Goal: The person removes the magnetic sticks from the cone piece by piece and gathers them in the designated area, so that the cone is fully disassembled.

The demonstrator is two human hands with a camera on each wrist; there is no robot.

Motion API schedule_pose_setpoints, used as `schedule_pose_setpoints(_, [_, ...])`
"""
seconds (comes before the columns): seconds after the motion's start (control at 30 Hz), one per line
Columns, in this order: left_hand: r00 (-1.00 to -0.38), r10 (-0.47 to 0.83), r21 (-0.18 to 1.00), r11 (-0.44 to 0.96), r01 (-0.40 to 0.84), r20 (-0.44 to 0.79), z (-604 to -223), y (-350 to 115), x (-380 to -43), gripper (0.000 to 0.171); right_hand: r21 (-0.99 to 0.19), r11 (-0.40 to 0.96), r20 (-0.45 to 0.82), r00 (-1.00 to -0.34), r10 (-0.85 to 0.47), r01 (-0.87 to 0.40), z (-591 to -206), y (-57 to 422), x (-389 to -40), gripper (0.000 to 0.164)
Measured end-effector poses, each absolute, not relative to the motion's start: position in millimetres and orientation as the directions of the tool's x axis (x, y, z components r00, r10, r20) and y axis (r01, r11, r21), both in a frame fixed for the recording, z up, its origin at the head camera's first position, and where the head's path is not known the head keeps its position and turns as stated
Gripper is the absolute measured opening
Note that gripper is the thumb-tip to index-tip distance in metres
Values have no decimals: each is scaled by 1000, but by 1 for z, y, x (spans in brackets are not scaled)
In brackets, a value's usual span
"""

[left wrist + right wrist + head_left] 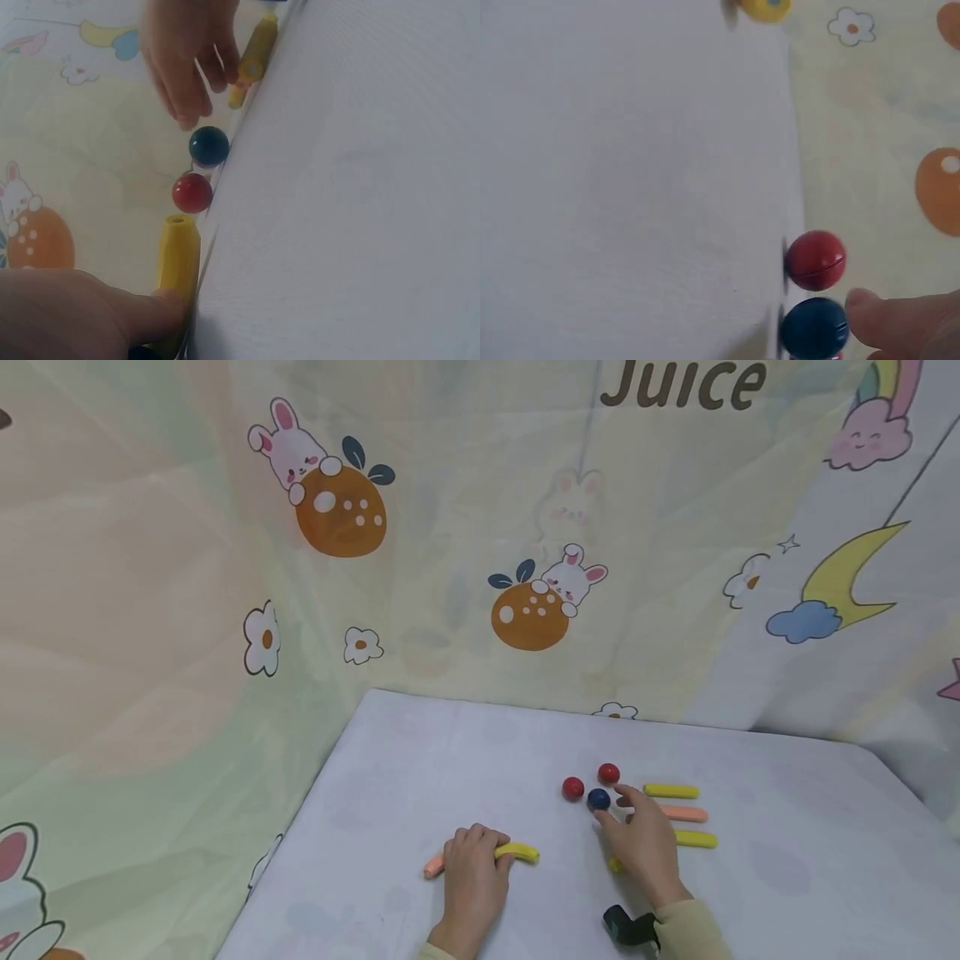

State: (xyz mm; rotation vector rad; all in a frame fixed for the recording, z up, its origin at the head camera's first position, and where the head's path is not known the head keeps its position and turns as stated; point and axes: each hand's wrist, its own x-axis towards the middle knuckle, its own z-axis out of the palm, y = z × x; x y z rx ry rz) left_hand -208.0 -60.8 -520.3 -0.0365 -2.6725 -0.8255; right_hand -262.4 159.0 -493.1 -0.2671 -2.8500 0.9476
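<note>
My left hand (475, 868) lies over two rods on the table and grips the yellow rod (519, 852), thumb along its side in the left wrist view. An orange-pink rod (433, 865) pokes out at the hand's other side; how the two meet is hidden under the fingers. My right hand (643, 839) hovers at a blue ball (598, 799), thumb and forefinger spread apart. In the right wrist view a fingertip (862, 306) is at the blue ball's edge; contact is hard to tell. Two red balls, one nearer (573, 788) and one farther (608, 773), sit beside it.
Right of the balls lie a yellow rod (671, 791), an orange-pink rod (686, 814) and another yellow rod (697, 839). One more yellow end (616, 866) shows beside the right hand. A printed cloth (435, 527) hangs behind the white table (360, 827).
</note>
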Motion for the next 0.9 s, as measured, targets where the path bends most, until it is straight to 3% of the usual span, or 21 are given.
schedule_pose_setpoints(0.2, [-944, -54, 546, 826, 141, 324, -518, -57, -207, 18, -566, 822, 141, -975, 172, 63, -485, 133, -221, 37])
schedule_pose_setpoints(0.37, [-933, -6, 529, 825, 199, 360, -519, -54, -206, 18, -545, 838, 58, -997, 55, 15, -492, 105, -195, 30])
schedule_pose_setpoints(0.7, [-914, 178, 560, 742, 368, 365, -521, -47, -203, 16, -567, 823, 54, -997, 50, 11, -508, 105, -190, 26])
schedule_pose_setpoints(0.9, [-789, 172, 472, 719, 510, 589, -509, -48, -199, 19, -513, 858, 69, -995, 72, 27, -511, 106, -190, 24])
